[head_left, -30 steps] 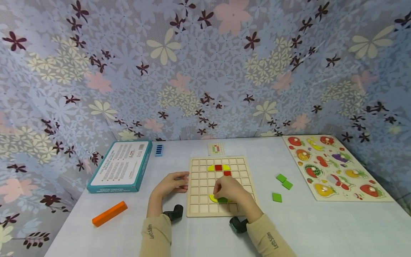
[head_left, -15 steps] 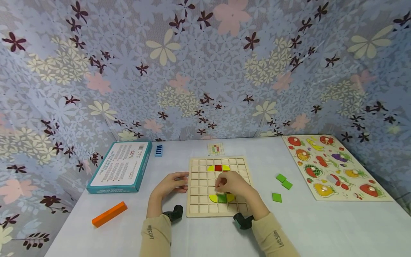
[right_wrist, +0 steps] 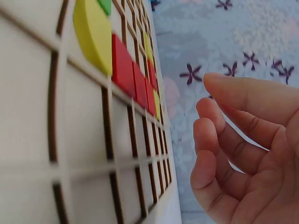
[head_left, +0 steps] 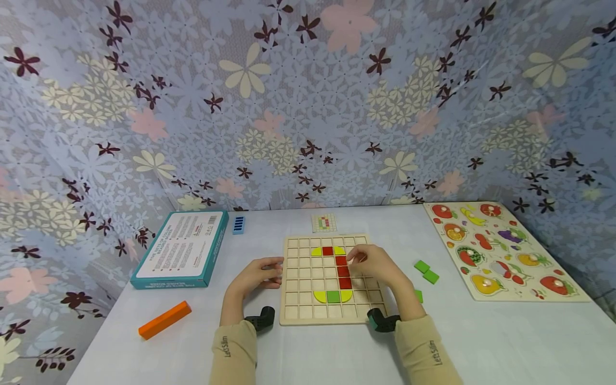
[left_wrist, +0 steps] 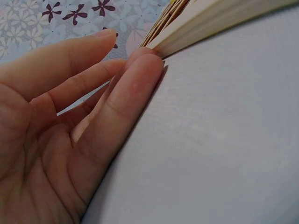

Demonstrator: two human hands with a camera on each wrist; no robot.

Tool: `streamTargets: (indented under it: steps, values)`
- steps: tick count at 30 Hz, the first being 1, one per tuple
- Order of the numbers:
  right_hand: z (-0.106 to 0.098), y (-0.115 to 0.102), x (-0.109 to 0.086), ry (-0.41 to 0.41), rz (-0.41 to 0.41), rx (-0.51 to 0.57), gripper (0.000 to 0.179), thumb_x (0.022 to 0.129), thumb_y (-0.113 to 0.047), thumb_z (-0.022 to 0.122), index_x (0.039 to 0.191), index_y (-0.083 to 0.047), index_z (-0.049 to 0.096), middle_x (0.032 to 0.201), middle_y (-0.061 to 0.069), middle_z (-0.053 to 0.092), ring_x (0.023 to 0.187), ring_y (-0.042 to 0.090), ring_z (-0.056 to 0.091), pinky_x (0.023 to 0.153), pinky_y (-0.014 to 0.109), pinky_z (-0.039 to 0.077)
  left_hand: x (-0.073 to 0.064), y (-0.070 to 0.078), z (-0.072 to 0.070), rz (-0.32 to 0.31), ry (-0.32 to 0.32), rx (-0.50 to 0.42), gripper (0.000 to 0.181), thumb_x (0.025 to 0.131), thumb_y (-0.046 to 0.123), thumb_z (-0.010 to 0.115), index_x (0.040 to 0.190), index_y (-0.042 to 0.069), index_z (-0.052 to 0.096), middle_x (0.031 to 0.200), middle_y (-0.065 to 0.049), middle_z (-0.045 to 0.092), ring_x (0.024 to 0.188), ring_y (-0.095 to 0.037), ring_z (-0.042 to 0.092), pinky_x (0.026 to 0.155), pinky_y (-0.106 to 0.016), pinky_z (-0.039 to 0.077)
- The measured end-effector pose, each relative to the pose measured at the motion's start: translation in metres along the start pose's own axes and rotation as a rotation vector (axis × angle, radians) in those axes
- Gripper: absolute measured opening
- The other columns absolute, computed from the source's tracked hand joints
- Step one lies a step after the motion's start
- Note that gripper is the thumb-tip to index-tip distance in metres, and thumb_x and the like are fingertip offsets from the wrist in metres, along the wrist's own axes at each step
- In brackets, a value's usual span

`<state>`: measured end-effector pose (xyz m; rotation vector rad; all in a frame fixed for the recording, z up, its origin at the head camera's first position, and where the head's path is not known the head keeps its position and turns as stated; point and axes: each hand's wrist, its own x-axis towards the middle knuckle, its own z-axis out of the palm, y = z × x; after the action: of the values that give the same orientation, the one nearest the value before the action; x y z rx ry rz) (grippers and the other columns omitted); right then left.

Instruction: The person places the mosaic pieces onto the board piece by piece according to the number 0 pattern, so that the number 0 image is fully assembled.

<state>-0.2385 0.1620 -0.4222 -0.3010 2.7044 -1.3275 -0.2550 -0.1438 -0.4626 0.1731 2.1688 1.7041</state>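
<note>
A wooden grid board [head_left: 305, 274] lies on the table in front of me. In it, three red square tiles [head_left: 344, 271] form a column, with another red tile [head_left: 328, 251] between yellow curved pieces [head_left: 316, 251] in a row above. Below the column, a green tile [head_left: 333, 297] sits between two yellow curved pieces [head_left: 345, 295]. My right hand [head_left: 377, 264] hovers just right of the red column, its fingers loosely bent and holding nothing in the right wrist view. My left hand [head_left: 257, 275] rests on the table, fingertips at the board's left edge; its fingers [left_wrist: 135, 84] look relaxed.
Loose green tiles [head_left: 430, 276] lie right of the board. A fruit puzzle board [head_left: 522, 289] is at the far right. Behind the grid stands a small pattern card [head_left: 324, 223]. To the left are a teal box [head_left: 180, 248], a blue block [head_left: 238, 225] and an orange bar [head_left: 164, 320].
My right hand has moved from over the lower yellow pieces and the board's middle up and to the right, uncovering the red column. The left hand has stayed put.
</note>
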Motion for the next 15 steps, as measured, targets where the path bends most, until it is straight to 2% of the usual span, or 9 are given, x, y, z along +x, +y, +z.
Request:
streamTargets:
  steps: [7,15]
  values:
    - [-0.013,0.011,-0.002,0.035,0.045,0.012,0.02,0.08,-0.01,0.068,0.098,-0.001,0.064,0.083,0.006,0.058,0.076,0.019,0.052,0.065,0.03,0.046,-0.001,0.003,0.0,-0.001,-0.005,0.007,0.048,0.09,0.007,0.057,0.134,-0.003,0.044,0.111,-0.018,0.056,0.08,-0.014,0.061,0.075,-0.032,0.057]
    - [-0.026,0.025,-0.005,0.102,0.068,-0.013,0.02,0.082,-0.013,0.068,0.099,-0.002,0.064,0.082,0.006,0.059,0.076,0.019,0.053,0.063,0.028,0.044,-0.004,0.006,0.002,-0.011,0.0,-0.003,0.047,0.09,0.006,0.056,0.134,-0.005,0.043,0.109,-0.018,0.056,0.079,-0.015,0.061,0.074,-0.033,0.057]
